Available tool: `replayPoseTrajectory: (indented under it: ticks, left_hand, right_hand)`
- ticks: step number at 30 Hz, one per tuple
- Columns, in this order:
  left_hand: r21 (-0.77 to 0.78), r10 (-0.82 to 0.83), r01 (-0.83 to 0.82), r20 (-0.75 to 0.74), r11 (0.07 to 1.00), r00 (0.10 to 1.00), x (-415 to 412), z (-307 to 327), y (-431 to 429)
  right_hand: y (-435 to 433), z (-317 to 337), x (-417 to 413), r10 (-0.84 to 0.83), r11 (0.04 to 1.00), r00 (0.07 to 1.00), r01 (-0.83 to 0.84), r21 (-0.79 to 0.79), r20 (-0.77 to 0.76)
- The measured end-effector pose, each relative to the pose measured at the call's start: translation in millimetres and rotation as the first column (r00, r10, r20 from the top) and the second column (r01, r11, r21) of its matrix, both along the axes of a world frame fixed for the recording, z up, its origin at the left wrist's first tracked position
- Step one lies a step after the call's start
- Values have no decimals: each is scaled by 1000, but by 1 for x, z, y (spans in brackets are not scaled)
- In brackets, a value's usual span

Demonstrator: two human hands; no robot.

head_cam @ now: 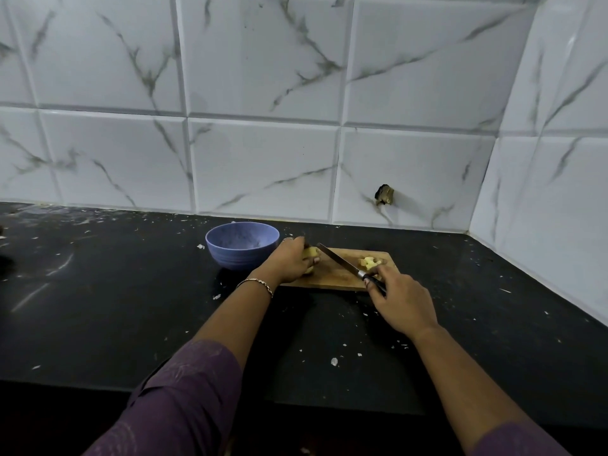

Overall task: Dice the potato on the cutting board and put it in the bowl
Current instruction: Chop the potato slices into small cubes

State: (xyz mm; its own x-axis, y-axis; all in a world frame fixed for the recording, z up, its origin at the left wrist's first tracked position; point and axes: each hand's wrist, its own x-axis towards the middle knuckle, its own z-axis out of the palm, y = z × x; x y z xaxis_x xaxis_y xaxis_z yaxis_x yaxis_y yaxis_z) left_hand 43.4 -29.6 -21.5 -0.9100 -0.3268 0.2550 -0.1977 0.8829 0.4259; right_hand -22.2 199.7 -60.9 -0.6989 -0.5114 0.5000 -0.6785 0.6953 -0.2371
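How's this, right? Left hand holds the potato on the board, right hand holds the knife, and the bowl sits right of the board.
No: the head view shows the bowl left of the board. The left hand does hold the potato, and the right hand the knife.

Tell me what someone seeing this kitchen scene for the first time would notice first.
The hands at the wooden cutting board mid-counter: the left hand holds the potato at its left end, the right hand grips a knife angled across it. A blue bowl stands just left of the board, and diced pieces lie near its far right corner.
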Motion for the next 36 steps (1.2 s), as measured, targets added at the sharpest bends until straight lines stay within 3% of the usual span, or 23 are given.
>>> replayPoseTrajectory:
  ticks: [10,21,25,31,36]
  left_hand:
    - [-180,107,-100,29,979,994,2,-7,2]
    - [-166,95,-99,-28,981,995,4,-10,0]
    - [-88,100,-107,-78,990,992,5,-10,3]
    - [278,150,-80,-244,957,958,4,-10,9]
    - [356,142,-52,-233,933,962,1,-9,14]
  right_hand:
    - [-1,0,1,10,1000,1000,-10,-11,1]
    - [-1,-1,-2,6,1000,1000,-6,-7,-4]
    - [0,-1,-2,6,1000,1000,-6,-10,-1]
    - [0,0,1,3,1000,1000,-3,-17,-9]
    - [0,-1,-1,3,1000,1000,-3,-24,0]
